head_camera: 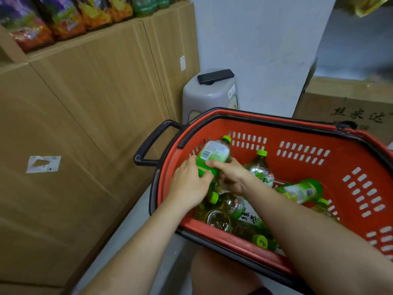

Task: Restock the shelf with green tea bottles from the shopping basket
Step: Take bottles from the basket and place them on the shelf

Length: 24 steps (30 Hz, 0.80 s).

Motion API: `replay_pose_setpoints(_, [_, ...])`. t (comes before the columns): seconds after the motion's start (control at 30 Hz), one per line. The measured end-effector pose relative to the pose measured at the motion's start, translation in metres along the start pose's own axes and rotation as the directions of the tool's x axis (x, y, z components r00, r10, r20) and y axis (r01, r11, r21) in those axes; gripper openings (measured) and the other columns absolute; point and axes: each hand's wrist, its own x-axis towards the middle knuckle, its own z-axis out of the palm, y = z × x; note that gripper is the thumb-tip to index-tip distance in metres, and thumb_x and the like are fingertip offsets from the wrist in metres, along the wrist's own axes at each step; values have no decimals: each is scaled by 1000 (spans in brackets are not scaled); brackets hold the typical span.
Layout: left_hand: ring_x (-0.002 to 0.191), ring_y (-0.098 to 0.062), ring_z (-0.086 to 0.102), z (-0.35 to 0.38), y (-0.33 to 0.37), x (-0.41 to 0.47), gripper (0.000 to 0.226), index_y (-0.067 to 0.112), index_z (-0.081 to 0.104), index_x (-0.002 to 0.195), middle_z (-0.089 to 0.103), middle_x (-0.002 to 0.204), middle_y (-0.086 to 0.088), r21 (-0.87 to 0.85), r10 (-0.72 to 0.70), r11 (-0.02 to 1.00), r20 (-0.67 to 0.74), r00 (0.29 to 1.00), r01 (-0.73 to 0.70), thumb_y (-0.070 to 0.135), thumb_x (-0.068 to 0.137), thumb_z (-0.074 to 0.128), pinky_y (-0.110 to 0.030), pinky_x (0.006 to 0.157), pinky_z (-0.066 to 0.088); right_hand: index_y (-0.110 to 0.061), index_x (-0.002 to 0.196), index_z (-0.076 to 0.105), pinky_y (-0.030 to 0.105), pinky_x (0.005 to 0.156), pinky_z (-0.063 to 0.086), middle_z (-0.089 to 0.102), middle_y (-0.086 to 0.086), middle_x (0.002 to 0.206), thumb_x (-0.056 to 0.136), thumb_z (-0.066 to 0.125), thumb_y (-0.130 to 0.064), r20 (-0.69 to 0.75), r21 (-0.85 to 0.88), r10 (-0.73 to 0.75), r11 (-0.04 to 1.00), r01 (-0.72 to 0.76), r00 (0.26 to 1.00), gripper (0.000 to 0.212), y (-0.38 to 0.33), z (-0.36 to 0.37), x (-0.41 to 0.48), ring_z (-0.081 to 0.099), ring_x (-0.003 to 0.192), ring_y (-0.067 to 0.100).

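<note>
Bottle (213, 154) sits at the left end of the basket (344, 141), long axis running from the hands up and away, cap farthest. Left hand (189, 184) and right hand (231, 176) both clasp its lower half, fingers (205, 177) curled on the label. Shelf bottles (146, 5) lie up-left, so the left hand is likely nearer.

Glossy clear plastic bottles (214, 155) (green-labelled), red matt plastic basket (297, 133), plain cardboard boxes (85, 99).

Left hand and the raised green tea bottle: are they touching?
Touching. The head view shows the thumb and fingers of the left hand wrapped round the label of the raised green tea bottle, with no gap.
</note>
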Motion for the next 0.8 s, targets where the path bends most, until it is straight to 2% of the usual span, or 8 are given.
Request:
replay_pose_setpoints(0.1, [124, -22, 51, -2, 1, 14, 78, 16, 26, 146, 47, 142, -4, -288, -126, 946, 97, 987, 149, 59, 86, 52, -37, 100, 41, -31, 138, 41, 45, 81, 57, 68, 11, 119, 63, 83, -11, 200, 50, -109, 994, 102, 974, 88, -19, -17, -23, 66, 102, 35])
replay_pose_setpoints(0.17, [109, -16, 62, -4, 7, 18, 88, 22, 38, 140, 60, 129, 1, -532, -118, 823, 183, 976, 200, 68, 69, 64, -39, 97, 48, -32, 140, 40, 53, 95, 50, 66, 12, 123, 65, 76, -2, 362, 82, -194, 981, 176, 912, 88, -31, -32, -41, 60, 116, 38])
replay_pose_setpoints(0.27, [96, -15, 69, -3, 16, 20, 88, 25, 50, 127, 70, 110, 4, -684, -39, 719, 141, 989, 126, 54, 50, 81, -39, 87, 55, -25, 143, 39, 51, 98, 48, 63, 13, 128, 62, 81, 3, 538, 51, -257, 961, 273, 803, 96, -43, -46, -60, 60, 117, 33])
replay_pose_setpoints(0.37, [94, -13, 69, 4, 17, 14, 79, 29, 54, 121, 70, 105, 6, -685, -19, 728, -30, 999, -7, 40, 49, 85, -38, 81, 57, -27, 140, 44, 41, 91, 54, 65, 9, 125, 64, 84, -8, 554, -28, -221, 959, 284, 803, 88, -49, -58, -67, 62, 115, 27])
replay_pose_setpoints(0.43, [100, -9, 65, 6, 14, 7, 85, 34, 50, 123, 66, 111, 11, -596, -5, 796, -180, 984, -105, 43, 46, 84, -38, 87, 54, -28, 137, 48, 37, 90, 54, 67, 3, 123, 72, 80, -22, 489, -236, -179, 915, 328, 854, 73, -48, -67, -67, 63, 113, 21])
replay_pose_setpoints(0.57, [116, -11, 54, -2, 2, -8, 103, 34, 36, 137, 54, 127, 10, -466, -6, 870, -337, 942, -161, 50, 44, 79, -35, 98, 47, -19, 143, 42, 36, 103, 45, 58, 6, 133, 84, 67, -43, 318, -801, -129, 495, 339, 939, 68, -8, -57, -41, 54, 123, 23])
replay_pose_setpoints(0.7, [123, -18, 48, -22, -10, -19, 114, 29, 28, 143, 46, 135, 3, -370, -29, 917, -436, 900, -149, 53, 41, 76, -43, 104, 42, -12, 148, 29, 32, 109, 37, 43, 10, 148, 89, 61, -45, 327, -910, 55, 286, 299, 943, 75, 39, -27, -9, 45, 132, 26])
replay_pose_setpoints(0.8, [121, -14, 48, -30, -14, -30, 112, 29, 29, 141, 46, 133, 8, -394, -38, 903, -471, 881, -171, 49, 43, 79, -32, 101, 41, -11, 131, 48, 25, 90, 44, 59, 2, 124, 83, 69, -45, 299, -922, 22, 263, 283, 954, 63, 47, -28, -5, 57, 112, 23])
